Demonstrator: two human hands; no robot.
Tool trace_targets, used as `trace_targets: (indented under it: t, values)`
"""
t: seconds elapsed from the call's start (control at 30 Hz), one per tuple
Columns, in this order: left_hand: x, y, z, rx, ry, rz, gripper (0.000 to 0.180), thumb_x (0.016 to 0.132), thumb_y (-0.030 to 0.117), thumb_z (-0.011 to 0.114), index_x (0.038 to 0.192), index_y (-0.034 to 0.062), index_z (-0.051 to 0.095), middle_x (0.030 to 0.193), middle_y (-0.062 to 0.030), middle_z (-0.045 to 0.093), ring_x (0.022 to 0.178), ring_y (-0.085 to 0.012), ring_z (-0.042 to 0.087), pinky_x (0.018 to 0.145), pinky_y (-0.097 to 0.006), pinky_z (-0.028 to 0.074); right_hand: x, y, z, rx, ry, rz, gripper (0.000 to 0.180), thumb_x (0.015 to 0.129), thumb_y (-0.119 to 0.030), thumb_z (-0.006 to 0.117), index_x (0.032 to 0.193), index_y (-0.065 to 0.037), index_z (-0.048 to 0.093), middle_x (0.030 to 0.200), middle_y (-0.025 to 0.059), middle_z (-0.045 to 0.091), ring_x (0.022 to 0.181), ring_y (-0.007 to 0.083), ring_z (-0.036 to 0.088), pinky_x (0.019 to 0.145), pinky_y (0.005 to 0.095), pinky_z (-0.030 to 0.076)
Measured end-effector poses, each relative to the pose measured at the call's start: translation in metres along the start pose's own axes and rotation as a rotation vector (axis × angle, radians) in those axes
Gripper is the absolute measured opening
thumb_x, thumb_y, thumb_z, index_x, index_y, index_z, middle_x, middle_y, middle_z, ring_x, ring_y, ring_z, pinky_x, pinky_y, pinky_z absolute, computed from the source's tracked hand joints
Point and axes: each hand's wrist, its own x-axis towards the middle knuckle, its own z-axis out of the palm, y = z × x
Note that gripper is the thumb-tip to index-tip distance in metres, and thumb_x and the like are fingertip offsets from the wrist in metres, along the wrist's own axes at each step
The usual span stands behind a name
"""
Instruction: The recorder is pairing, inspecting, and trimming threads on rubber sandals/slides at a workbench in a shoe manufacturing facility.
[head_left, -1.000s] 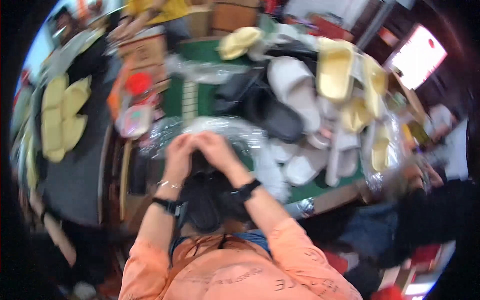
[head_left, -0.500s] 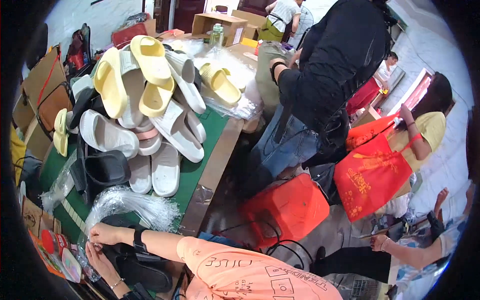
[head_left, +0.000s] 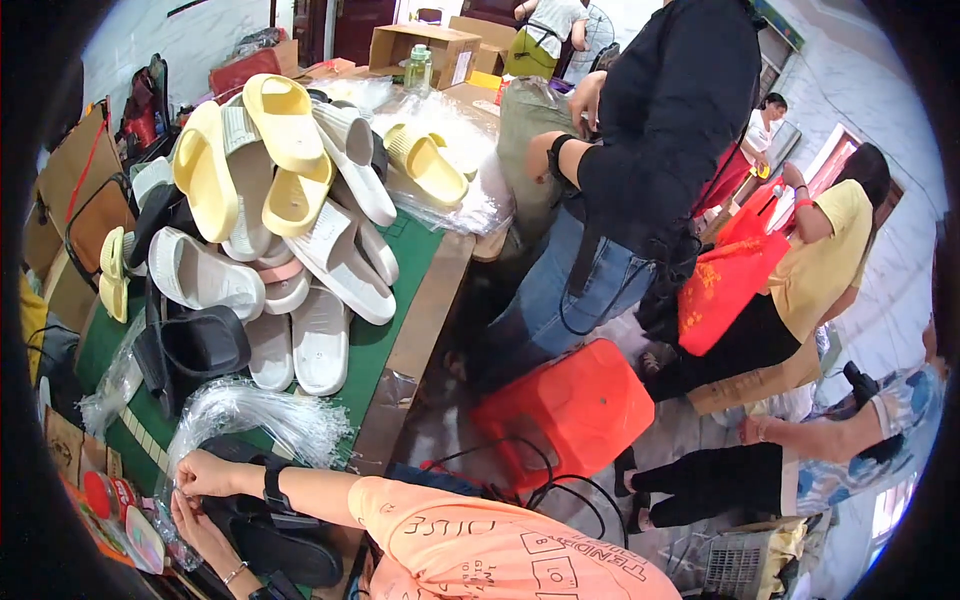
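- Our left hand [head_left: 190, 520] and right hand [head_left: 205, 472] pinch the clear plastic bag [head_left: 250, 415] together.
- Just below the grip, the black slipper [head_left: 265, 535] could slide out if the film tears, we judge.

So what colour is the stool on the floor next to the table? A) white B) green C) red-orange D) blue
C, the plastic stool standing on the floor beside the green-topped table is plainly red-orange, close to the legs of the person in jeans.
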Motion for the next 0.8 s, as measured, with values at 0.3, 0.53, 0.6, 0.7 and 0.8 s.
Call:
trace_targets:
  t: [0.3, 0.53, 0.6, 0.7, 0.8]
  values:
    - [-0.006, 0.008, 0.008, 0.017, -0.079, -0.030, 0.020, 0.088, 0.017, 0.051, 0.099, 0.0003, 0.054, 0.089, -0.0027, 0.054, 0.079, -0.0071, 0.048, 0.070, -0.019, 0.038, -0.002, -0.002, -0.002, 0.043, -0.032, 0.021, 0.011, 0.073, 0.001, 0.056, 0.063, 0.003, 0.054, 0.053, 0.0071, 0.056, 0.047, 0.0116, 0.054, 0.043, 0.0242, 0.042]
    - [-0.003, 0.001, 0.003, 0.012, -0.024, -0.047, 0.019, 0.088, 0.016, 0.051, 0.099, 0.0004, 0.055, 0.090, -0.0024, 0.054, 0.080, -0.0071, 0.049, 0.071, -0.019, 0.039, -0.003, -0.002, -0.003, 0.004, -0.033, 0.008, 0.014, 0.074, -0.003, 0.058, 0.062, 0.003, 0.054, 0.052, 0.0050, 0.056, 0.045, 0.0102, 0.051, 0.042, 0.0234, 0.040]
    - [-0.001, -0.003, 0.003, 0.000, -0.037, -0.041, 0.019, 0.088, 0.015, 0.052, 0.099, 0.0003, 0.055, 0.090, -0.0024, 0.054, 0.080, -0.0071, 0.049, 0.071, -0.019, 0.039, -0.004, -0.003, -0.006, -0.019, -0.023, 0.002, 0.015, 0.074, -0.003, 0.058, 0.061, 0.002, 0.054, 0.052, 0.0048, 0.056, 0.045, 0.0100, 0.051, 0.043, 0.0232, 0.040]
    - [0.003, -0.016, -0.002, 0.104, -0.063, 0.064, 0.020, 0.088, 0.015, 0.052, 0.100, 0.0001, 0.055, 0.090, -0.0024, 0.054, 0.079, -0.0068, 0.049, 0.071, -0.019, 0.039, -0.005, -0.005, -0.011, -0.032, -0.017, 0.018, 0.016, 0.075, -0.005, 0.059, 0.061, 0.002, 0.055, 0.052, 0.0048, 0.056, 0.047, 0.0094, 0.052, 0.044, 0.0233, 0.040]
    - [0.004, -0.014, -0.008, 0.312, -0.081, 0.245, 0.020, 0.089, 0.015, 0.050, 0.100, -0.0002, 0.055, 0.091, -0.0027, 0.054, 0.080, -0.0076, 0.049, 0.072, -0.020, 0.039, -0.002, -0.006, -0.007, -0.042, -0.057, 0.024, 0.015, 0.076, -0.006, 0.058, 0.064, 0.002, 0.055, 0.053, 0.0054, 0.056, 0.048, 0.0101, 0.052, 0.045, 0.0238, 0.041]
